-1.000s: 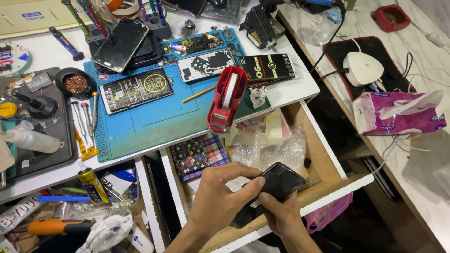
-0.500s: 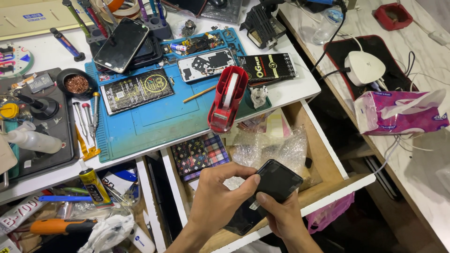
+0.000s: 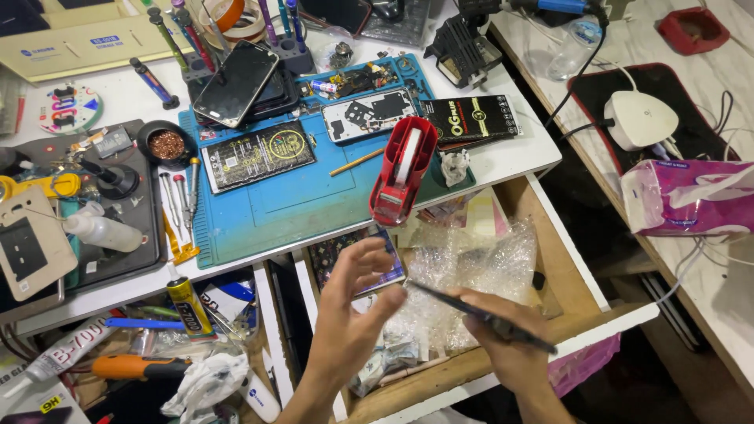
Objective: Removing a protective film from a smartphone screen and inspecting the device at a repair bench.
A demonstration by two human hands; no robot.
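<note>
My right hand (image 3: 503, 345) grips a thin black phone panel (image 3: 479, 316), held edge-on over the open wooden drawer (image 3: 561, 259). My left hand (image 3: 353, 310) has its fingers spread, with the fingertips touching the panel's left end. Beneath both hands lie crumpled bubble wrap (image 3: 471, 275) and a checkered card (image 3: 345, 255) in the drawer. A red tape dispenser (image 3: 402, 169) stands on the blue work mat (image 3: 290, 204) just above the drawer.
On the mat lie opened phones (image 3: 369, 114), a black phone back (image 3: 259, 153) and a dark phone (image 3: 236, 72). Screwdrivers, a glue bottle (image 3: 102, 232) and tools crowd the left. A white mouse (image 3: 640, 118) and pink tissue pack (image 3: 687, 196) sit on the right bench.
The black panel has turned from nearly flat to edge-on. My left hand has opened its fingers and now only touches the panel's end; my right hand keeps its hold.
</note>
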